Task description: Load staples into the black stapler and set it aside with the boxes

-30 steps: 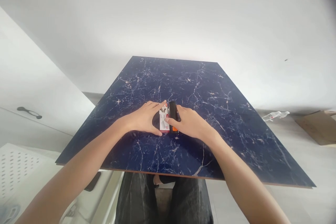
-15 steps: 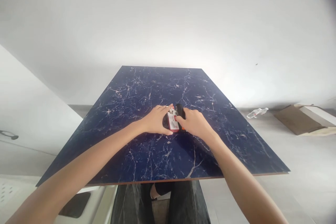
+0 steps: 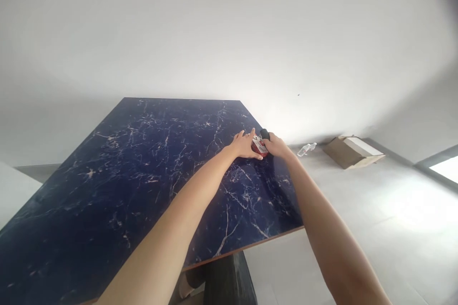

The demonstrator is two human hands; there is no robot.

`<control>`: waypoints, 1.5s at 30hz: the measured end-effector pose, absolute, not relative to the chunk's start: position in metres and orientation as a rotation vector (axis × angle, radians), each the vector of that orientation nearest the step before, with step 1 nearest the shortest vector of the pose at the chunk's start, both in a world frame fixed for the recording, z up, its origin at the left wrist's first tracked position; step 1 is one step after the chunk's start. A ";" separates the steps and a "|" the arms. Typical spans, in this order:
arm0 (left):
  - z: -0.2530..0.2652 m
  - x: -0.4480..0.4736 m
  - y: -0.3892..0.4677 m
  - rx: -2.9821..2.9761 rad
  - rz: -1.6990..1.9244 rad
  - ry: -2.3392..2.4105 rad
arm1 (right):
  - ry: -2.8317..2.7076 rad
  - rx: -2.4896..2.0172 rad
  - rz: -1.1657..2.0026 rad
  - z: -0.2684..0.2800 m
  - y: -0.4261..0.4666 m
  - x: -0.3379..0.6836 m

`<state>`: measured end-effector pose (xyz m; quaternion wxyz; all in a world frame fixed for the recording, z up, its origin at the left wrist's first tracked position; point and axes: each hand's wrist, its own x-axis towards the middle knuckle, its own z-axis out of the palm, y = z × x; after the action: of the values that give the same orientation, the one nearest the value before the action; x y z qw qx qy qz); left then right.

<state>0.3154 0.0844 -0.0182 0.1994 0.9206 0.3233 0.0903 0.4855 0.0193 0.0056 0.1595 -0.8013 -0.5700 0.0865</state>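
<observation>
Near the right edge of the blue marbled tabletop, my left hand spans a small red-and-white box, its thumb at the near end and fingertips at the far end. Close against the box's right side, my right hand is wrapped round a black object; the right thumb reaches toward the box. Most of the black object is covered by my fingers, and I cannot make out its kind.
A pale wall stands behind the table. On the floor to the right lie a clear plastic bottle and an open cardboard box. My leg is under the table's front edge.
Both hands have moved with the box and the black object from the table's middle toward its right edge. My view has turned to the right.
</observation>
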 end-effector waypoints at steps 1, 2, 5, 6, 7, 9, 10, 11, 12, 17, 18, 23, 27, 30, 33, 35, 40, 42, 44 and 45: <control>-0.018 0.320 0.086 2.566 0.228 0.910 | -1.615 -2.279 0.246 0.003 0.021 0.491; -0.019 0.324 0.087 2.559 0.199 0.915 | -1.600 -2.269 0.245 0.000 0.023 0.494; -0.021 0.324 0.085 2.550 0.113 0.945 | -1.547 -2.245 0.234 -0.008 0.025 0.496; -0.021 0.320 0.083 2.548 0.095 0.956 | -1.536 -2.238 0.236 -0.010 0.024 0.495; -0.021 0.314 0.080 2.548 0.087 0.962 | -1.522 -2.228 0.232 -0.012 0.022 0.493; -0.020 0.292 0.073 2.550 0.126 0.958 | -1.443 -2.184 0.112 -0.014 0.017 0.483; -0.020 0.275 0.069 2.565 0.181 0.944 | -1.383 -2.135 -0.017 -0.013 0.014 0.476; -0.020 0.256 0.066 2.582 0.269 0.943 | -1.326 -2.060 -0.174 -0.010 0.013 0.466; -0.021 0.233 0.062 2.602 0.345 0.941 | -1.283 -1.960 -0.340 -0.007 0.012 0.453; -0.029 0.104 0.046 2.698 0.703 1.201 | -1.619 -1.485 -0.476 0.013 0.017 0.346; -0.030 0.083 0.043 2.710 0.725 1.261 | -1.713 -1.424 -0.396 0.013 0.017 0.320; -0.034 0.034 0.026 2.796 0.633 1.197 | -2.339 -1.079 0.058 -0.015 0.001 0.234; -0.036 0.037 0.018 2.915 0.493 1.128 | -2.406 -1.057 0.322 -0.026 -0.011 0.237; -0.036 0.039 0.015 2.889 0.459 1.184 | -2.406 -1.086 0.422 -0.021 -0.012 0.247; -0.035 0.038 0.014 2.868 0.452 1.173 | -2.429 -1.117 0.401 -0.019 -0.014 0.247; -0.034 0.038 0.014 2.859 0.458 1.174 | -2.440 -1.138 0.382 -0.022 -0.016 0.244; -0.032 0.039 0.013 2.864 0.411 1.194 | -2.457 -1.162 0.365 -0.026 -0.019 0.241; -0.032 0.039 0.012 2.880 0.390 1.203 | -2.457 -1.151 0.351 -0.026 -0.019 0.242; -0.032 0.039 0.012 2.889 0.379 1.207 | -2.455 -1.140 0.338 -0.026 -0.018 0.243; -0.032 0.039 0.012 2.889 0.379 1.207 | -2.455 -1.137 0.335 -0.027 -0.018 0.243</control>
<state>0.0391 0.0117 -0.0317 -0.0061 0.9160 0.3828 0.1201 0.2425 -0.0177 -0.0266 0.2063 -0.4082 -0.8811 0.1201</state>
